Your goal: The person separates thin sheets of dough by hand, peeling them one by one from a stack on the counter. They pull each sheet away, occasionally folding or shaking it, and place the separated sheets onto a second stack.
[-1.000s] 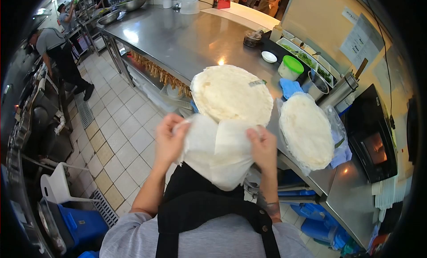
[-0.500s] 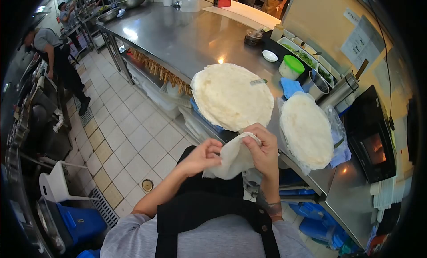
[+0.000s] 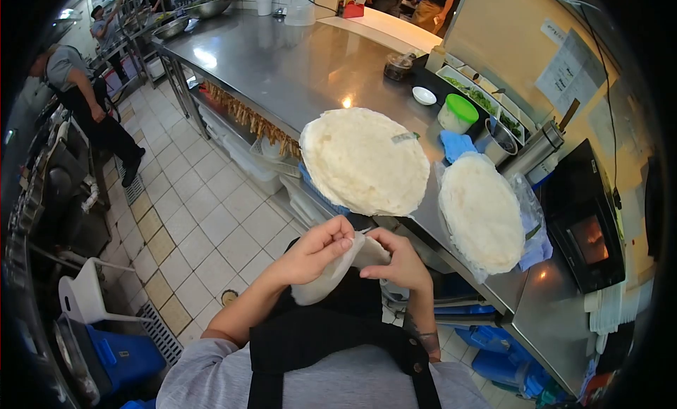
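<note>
A thin, limp white dough sheet (image 3: pixel 326 282) hangs folded between my hands, in front of my black apron. My left hand (image 3: pixel 317 252) pinches its upper edge between thumb and fingers. On the other side my right hand (image 3: pixel 403 259) has its fingers curled at the sheet's right edge, the thumb a little lower. Just beyond my hands, a wide round stack of white sheets (image 3: pixel 363 162) lies at the table's near edge, with a small strip on top. A second round white stack (image 3: pixel 483 215) rests on plastic film to the right.
The steel table (image 3: pixel 282 63) runs away to the left. A green-lidded tub (image 3: pixel 458 113), a blue cloth (image 3: pixel 457 145), a greens tray (image 3: pixel 479 92) and a black microwave (image 3: pixel 589 222) stand along the wall. A co-worker (image 3: pixel 84 99) bends at the left; a white stool (image 3: pixel 95 292) stands nearby.
My left hand has gone from loose fingers beside the sheet to pinching its edge. My right hand has loosened its pinch and lowered slightly. The co-worker's arm at the left has shifted.
</note>
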Motion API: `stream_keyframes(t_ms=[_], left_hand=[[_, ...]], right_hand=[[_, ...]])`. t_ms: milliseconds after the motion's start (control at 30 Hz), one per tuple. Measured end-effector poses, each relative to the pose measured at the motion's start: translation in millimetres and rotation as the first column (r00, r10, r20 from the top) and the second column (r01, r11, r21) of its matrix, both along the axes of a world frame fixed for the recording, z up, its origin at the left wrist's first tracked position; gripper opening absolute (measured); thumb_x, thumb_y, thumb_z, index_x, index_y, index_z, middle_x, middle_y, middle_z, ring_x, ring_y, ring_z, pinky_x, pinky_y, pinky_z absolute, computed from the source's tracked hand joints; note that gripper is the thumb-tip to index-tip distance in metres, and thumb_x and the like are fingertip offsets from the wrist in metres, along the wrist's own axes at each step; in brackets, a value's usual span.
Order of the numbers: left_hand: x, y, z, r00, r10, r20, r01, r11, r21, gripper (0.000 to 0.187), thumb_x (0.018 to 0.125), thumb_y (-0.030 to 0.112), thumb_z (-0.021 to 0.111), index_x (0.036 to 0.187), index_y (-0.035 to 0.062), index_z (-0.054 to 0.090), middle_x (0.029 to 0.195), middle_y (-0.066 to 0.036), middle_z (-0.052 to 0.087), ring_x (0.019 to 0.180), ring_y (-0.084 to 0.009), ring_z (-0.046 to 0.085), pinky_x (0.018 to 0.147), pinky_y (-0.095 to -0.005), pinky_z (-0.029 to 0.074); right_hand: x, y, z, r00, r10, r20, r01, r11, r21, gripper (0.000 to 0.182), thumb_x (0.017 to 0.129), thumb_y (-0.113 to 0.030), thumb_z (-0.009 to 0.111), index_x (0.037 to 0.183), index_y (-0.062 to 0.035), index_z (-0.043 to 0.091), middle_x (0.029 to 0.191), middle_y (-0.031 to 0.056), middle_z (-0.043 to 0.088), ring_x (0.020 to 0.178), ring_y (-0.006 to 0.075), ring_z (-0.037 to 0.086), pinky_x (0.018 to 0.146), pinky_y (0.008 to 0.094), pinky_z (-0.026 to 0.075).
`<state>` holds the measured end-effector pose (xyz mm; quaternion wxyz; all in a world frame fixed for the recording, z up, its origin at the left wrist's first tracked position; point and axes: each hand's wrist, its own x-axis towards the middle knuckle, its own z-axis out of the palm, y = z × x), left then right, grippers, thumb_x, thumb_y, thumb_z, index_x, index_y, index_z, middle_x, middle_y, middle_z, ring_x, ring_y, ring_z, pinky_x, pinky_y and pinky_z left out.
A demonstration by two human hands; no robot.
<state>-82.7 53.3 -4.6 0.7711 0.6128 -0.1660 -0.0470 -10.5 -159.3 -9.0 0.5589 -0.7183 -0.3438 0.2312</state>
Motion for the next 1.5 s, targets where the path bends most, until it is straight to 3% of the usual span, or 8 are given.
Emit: stream_keyframes(t_ms=[33, 133, 300, 433, 567, 900, 1100, 1500], left_hand=[[-1.3, 0.4, 1.8, 1.0, -0.001, 0.01, 0.001, 1.0, 0.015, 0.011, 0.099, 0.018, 0.049, 0.098, 0.0067, 0.049, 0.081, 0.006, 0.044, 0.072, -0.0023, 0.04, 0.064, -0.0183, 0.035], [-3.6, 3.2, 5.6, 1.0, -0.012, 0.027, 0.011, 0.998, 0.054, 0.01, 0.099, 0.016, 0.05, 0.097, 0.006, 0.048, 0.079, 0.005, 0.042, 0.072, -0.0031, 0.038, 0.063, -0.0194, 0.034], [-5.4, 12.4, 13.3, 0.995, 0.094, 0.039, -0.098, 0.984, 0.149, 0.014, 0.094, 0.015, 0.059, 0.097, 0.0069, 0.048, 0.081, 0.005, 0.046, 0.072, -0.0018, 0.041, 0.061, -0.0183, 0.034], [-0.1, 31.3, 10.4, 0.954, 0.285, 0.097, -0.292, 0.798, 0.527, 0.022, 0.077, 0.011, 0.074, 0.086, 0.0021, 0.056, 0.069, 0.0, 0.055, 0.066, -0.0069, 0.049, 0.058, -0.0252, 0.042], [-3.6, 53.8, 9.9, 0.974, 0.227, -0.004, -0.202, 0.872, 0.446, 0.015, 0.079, 0.01, 0.072, 0.086, 0.0001, 0.063, 0.073, -0.001, 0.061, 0.07, -0.0069, 0.054, 0.063, -0.0248, 0.045], [-20.6, 102.9, 17.4, 0.893, 0.442, -0.081, -0.403, 0.868, 0.289, 0.015, 0.082, 0.014, 0.072, 0.089, 0.0028, 0.063, 0.08, 0.001, 0.064, 0.074, -0.0059, 0.057, 0.068, -0.0227, 0.046], [-23.7, 123.9, 7.3, 0.826, 0.56, -0.06, -0.561, 0.828, -0.009, 0.016, 0.086, 0.015, 0.07, 0.09, 0.0057, 0.058, 0.082, 0.001, 0.063, 0.073, -0.0068, 0.057, 0.067, -0.0221, 0.047], [-38.2, 155.6, 7.5, 0.726, 0.677, -0.125, -0.684, 0.69, -0.236, 0.015, 0.089, 0.015, 0.066, 0.095, 0.0059, 0.055, 0.088, -0.004, 0.064, 0.076, -0.0112, 0.062, 0.07, -0.0262, 0.052]], right_hand=[[-2.4, 2.4, 1.9, 0.999, 0.023, -0.029, -0.023, 1.0, -0.012, 0.048, 0.065, -0.019, 0.086, 0.103, -0.0025, 0.062, 0.086, 0.0044, 0.062, 0.079, 0.0115, 0.056, 0.075, 0.026, 0.046], [-4.7, 15.5, 5.3, 0.972, 0.019, 0.235, -0.024, 1.0, 0.017, 0.037, 0.071, -0.021, 0.082, 0.095, -0.0015, 0.062, 0.078, 0.0068, 0.06, 0.073, 0.0098, 0.053, 0.068, 0.0267, 0.045], [-9.6, 22.6, 12.6, 0.99, -0.019, 0.138, 0.016, 1.0, 0.019, 0.023, 0.081, -0.018, 0.071, 0.087, 0.0007, 0.059, 0.069, 0.0089, 0.056, 0.062, 0.0117, 0.047, 0.058, 0.028, 0.042], [-3.2, 14.7, 19.9, 0.973, -0.074, 0.22, 0.096, 0.991, -0.088, 0.019, 0.085, -0.017, 0.067, 0.086, 0.001, 0.06, 0.063, 0.01, 0.053, 0.056, 0.0128, 0.045, 0.055, 0.0272, 0.04], [0.7, 2.8, 23.2, 0.955, -0.123, 0.269, 0.159, 0.98, -0.118, 0.018, 0.084, -0.017, 0.067, 0.084, 0.0007, 0.063, 0.064, 0.0094, 0.055, 0.057, 0.0121, 0.047, 0.057, 0.0272, 0.041], [13.4, -41.0, 16.8, 0.941, -0.305, 0.144, 0.316, 0.947, -0.063, 0.013, 0.085, -0.012, 0.066, 0.082, 0.0009, 0.063, 0.067, -0.0018, 0.057, 0.066, 0.0049, 0.047, 0.06, 0.0232, 0.038], [14.0, -53.0, 9.4, 0.919, -0.394, -0.03, 0.394, 0.91, 0.127, 0.016, 0.089, -0.016, 0.065, 0.085, -0.0013, 0.062, 0.075, -0.0053, 0.057, 0.071, 0.0028, 0.047, 0.063, 0.0203, 0.039], [13.7, -72.2, 29.6, 0.852, -0.515, -0.095, 0.521, 0.816, 0.25, 0.017, 0.093, -0.015, 0.062, 0.081, -0.0035, 0.057, 0.074, -0.0064, 0.055, 0.068, 0.0015, 0.045, 0.062, 0.0177, 0.038]])
